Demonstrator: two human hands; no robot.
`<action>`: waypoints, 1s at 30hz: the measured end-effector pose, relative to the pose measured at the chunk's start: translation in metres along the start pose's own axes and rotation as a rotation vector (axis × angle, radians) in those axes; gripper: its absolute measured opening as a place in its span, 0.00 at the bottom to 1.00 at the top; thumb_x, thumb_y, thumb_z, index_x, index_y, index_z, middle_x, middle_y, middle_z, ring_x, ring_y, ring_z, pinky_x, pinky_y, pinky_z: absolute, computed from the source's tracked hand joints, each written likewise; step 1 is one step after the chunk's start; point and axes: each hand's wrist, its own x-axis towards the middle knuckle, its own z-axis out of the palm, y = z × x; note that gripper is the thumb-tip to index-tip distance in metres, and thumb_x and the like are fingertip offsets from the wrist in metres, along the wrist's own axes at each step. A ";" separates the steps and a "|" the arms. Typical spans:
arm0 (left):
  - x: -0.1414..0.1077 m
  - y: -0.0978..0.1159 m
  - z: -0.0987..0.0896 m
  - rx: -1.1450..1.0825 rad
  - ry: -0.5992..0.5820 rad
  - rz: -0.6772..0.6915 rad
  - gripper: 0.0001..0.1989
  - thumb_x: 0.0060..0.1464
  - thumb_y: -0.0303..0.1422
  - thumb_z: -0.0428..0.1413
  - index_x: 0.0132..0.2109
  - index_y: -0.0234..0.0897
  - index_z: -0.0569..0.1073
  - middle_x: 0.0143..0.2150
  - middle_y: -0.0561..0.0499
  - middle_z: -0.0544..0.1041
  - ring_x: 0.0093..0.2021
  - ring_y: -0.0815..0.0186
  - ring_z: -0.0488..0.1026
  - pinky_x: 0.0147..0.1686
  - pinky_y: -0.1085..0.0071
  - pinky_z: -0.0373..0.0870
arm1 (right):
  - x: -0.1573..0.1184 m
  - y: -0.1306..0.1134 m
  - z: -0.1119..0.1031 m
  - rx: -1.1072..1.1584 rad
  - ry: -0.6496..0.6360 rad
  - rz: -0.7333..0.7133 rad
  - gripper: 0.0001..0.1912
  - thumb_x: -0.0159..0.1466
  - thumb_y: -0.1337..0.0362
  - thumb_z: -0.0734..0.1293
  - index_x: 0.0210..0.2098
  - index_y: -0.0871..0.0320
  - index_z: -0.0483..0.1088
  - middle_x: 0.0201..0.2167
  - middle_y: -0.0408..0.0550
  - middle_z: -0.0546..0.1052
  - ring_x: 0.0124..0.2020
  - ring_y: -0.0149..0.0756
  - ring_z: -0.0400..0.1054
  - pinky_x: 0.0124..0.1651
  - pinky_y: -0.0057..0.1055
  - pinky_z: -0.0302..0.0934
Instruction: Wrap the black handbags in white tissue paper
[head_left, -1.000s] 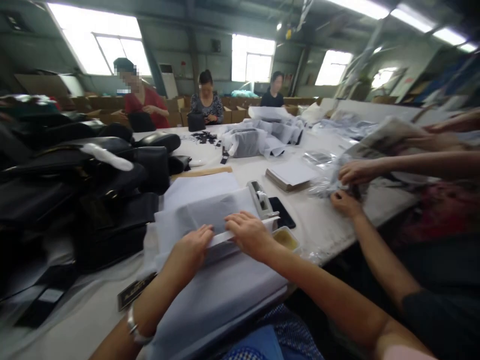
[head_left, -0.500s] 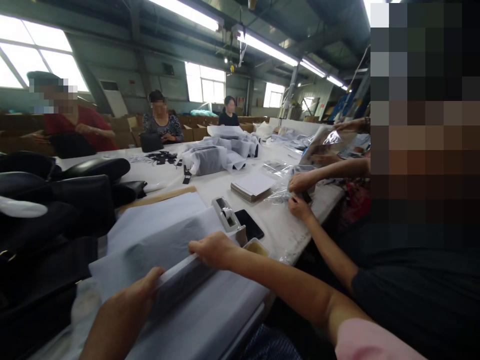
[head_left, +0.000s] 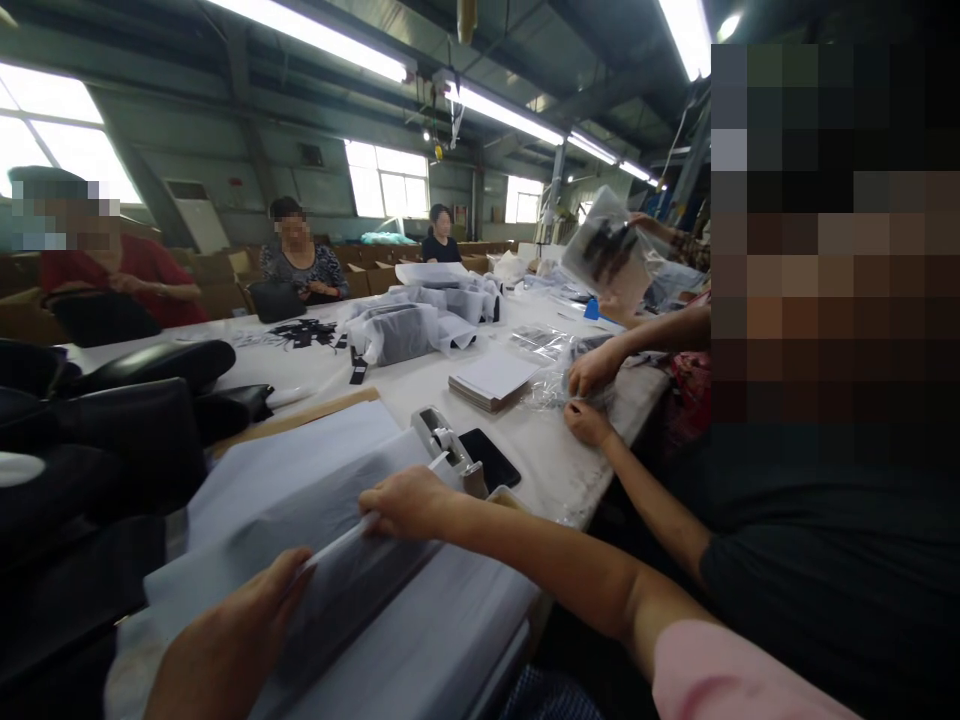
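Note:
A sheet of thin white wrapping paper (head_left: 300, 545) lies around a dark, boxy thing that shows through it. My left hand (head_left: 232, 620) pinches the folded paper edge between thumb and fingers at the near end. Farther along the same edge, my right hand (head_left: 409, 505) grips the paper with bent fingers. Just beyond my right hand stands a grey tape dispenser (head_left: 446, 445), with a black phone (head_left: 489, 458) beside it. More white sheets (head_left: 277, 465) lie flat behind the wrapped thing.
Black bags (head_left: 150, 430) are heaped at the left. A stack of white cards (head_left: 495, 380) and paper-wrapped bags (head_left: 401, 325) stand farther back. At the right, a co-worker's hands (head_left: 592, 395) handle clear plastic bags. Other people sit across the table.
The view has shifted slightly to the right. The paper edge in my hands looks folded tighter over the dark thing. Beyond, another person's clear plastic bag has been lifted higher.

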 end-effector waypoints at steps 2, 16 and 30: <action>0.003 -0.003 -0.004 -0.019 -0.016 -0.017 0.17 0.63 0.42 0.44 0.51 0.48 0.75 0.45 0.50 0.83 0.34 0.56 0.82 0.25 0.70 0.69 | 0.003 0.003 0.000 0.011 -0.023 0.015 0.14 0.65 0.49 0.65 0.44 0.51 0.70 0.44 0.44 0.80 0.45 0.40 0.74 0.33 0.29 0.59; 0.001 -0.004 0.024 0.110 0.346 0.285 0.23 0.61 0.33 0.44 0.60 0.42 0.70 0.61 0.46 0.73 0.60 0.52 0.70 0.65 0.50 0.58 | 0.012 0.018 0.000 0.060 -0.053 0.059 0.24 0.61 0.39 0.63 0.39 0.53 0.72 0.40 0.47 0.80 0.44 0.42 0.74 0.36 0.30 0.61; 0.005 0.034 0.032 -0.012 0.091 0.125 0.22 0.65 0.32 0.44 0.64 0.44 0.66 0.70 0.44 0.60 0.70 0.49 0.54 0.61 0.39 0.56 | -0.025 0.052 -0.001 0.046 0.331 0.324 0.14 0.67 0.61 0.65 0.51 0.55 0.71 0.52 0.53 0.76 0.53 0.44 0.69 0.56 0.41 0.61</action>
